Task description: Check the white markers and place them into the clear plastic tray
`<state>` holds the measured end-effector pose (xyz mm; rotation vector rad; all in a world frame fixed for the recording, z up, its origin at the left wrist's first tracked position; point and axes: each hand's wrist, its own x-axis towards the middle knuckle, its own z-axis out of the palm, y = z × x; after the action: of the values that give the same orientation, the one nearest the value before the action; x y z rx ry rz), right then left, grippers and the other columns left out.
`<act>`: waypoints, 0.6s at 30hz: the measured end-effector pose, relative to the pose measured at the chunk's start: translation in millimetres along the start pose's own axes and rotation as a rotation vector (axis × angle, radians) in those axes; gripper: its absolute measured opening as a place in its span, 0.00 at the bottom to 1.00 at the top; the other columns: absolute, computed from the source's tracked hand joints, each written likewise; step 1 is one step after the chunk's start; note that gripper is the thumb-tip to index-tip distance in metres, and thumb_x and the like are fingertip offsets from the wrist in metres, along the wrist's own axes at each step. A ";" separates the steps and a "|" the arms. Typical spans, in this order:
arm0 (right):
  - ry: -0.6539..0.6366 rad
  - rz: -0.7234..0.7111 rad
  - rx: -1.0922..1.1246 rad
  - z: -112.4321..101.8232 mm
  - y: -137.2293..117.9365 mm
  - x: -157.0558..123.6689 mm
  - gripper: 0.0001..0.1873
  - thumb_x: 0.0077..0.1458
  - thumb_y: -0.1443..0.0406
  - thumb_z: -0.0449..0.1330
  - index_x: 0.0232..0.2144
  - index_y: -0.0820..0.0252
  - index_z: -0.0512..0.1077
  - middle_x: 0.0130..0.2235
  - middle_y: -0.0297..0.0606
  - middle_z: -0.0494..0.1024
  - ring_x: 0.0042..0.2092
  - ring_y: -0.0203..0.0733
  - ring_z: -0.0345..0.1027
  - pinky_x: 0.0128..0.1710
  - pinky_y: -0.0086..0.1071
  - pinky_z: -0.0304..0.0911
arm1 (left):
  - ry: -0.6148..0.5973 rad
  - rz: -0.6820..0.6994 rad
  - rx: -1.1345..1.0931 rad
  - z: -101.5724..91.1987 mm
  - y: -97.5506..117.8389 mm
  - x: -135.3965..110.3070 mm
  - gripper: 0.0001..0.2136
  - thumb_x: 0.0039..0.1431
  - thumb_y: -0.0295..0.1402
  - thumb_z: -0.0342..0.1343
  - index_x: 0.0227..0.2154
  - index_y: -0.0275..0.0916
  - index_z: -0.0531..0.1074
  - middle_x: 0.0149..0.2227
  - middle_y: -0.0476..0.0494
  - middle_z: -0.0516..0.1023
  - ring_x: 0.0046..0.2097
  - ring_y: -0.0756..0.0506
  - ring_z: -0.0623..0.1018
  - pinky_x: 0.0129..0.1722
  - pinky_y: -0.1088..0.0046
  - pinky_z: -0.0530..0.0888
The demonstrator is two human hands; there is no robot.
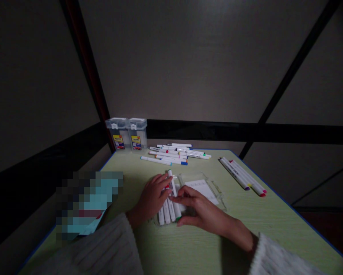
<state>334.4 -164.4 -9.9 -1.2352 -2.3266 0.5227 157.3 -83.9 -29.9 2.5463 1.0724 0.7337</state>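
An open clear plastic case (223, 204) lies on the table, with several white markers (166, 214) side by side in its left part. My left hand (154, 194) reaches over their upper ends, fingertips and thumb at a green-ended marker (176, 208). This marker lies rightmost in the row. From the right, my right hand (203, 210) has its fingers on the same marker, with the thumb by its green lower end. A white printed card (201, 190) shows in the case's right part. My fingers partly hide the markers' upper halves.
Loose markers (174, 154) are piled at the table's back. Several more markers (241, 175) lie at the right edge. Two clear lidded boxes (127, 135) stand at the back left. A pixelated blue-green item (94, 206) lies at left. Walls rise behind the table (269, 229).
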 end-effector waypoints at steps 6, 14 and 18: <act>-0.018 0.019 -0.073 -8.2 -5.2 -0.2 0.29 0.48 0.51 0.60 0.51 0.57 0.69 0.43 0.44 0.68 0.46 0.48 0.60 0.46 0.42 0.58 | -0.033 0.001 0.026 0.8 -1.6 -0.6 0.19 0.57 0.26 0.45 0.52 0.37 0.66 0.55 0.39 0.68 0.57 0.43 0.65 0.57 0.58 0.62; 0.094 0.035 -0.016 -1.1 -0.9 1.3 0.15 0.55 0.60 0.57 0.43 0.58 0.74 0.41 0.43 0.68 0.45 0.44 0.62 0.45 0.38 0.59 | -0.044 0.005 0.077 2.4 -2.9 -2.5 0.22 0.56 0.25 0.46 0.54 0.40 0.64 0.57 0.42 0.66 0.58 0.43 0.63 0.58 0.59 0.61; 0.118 0.023 -0.008 1.8 0.4 1.7 0.14 0.55 0.62 0.57 0.42 0.60 0.73 0.41 0.43 0.69 0.44 0.45 0.62 0.44 0.38 0.59 | -0.040 -0.003 0.074 1.8 -1.3 -3.1 0.22 0.56 0.25 0.46 0.54 0.41 0.63 0.57 0.42 0.66 0.58 0.43 0.63 0.58 0.57 0.60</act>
<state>332.9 -163.1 -11.3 -1.2632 -2.2209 0.4364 155.8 -85.3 -33.0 2.6087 1.1096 0.6505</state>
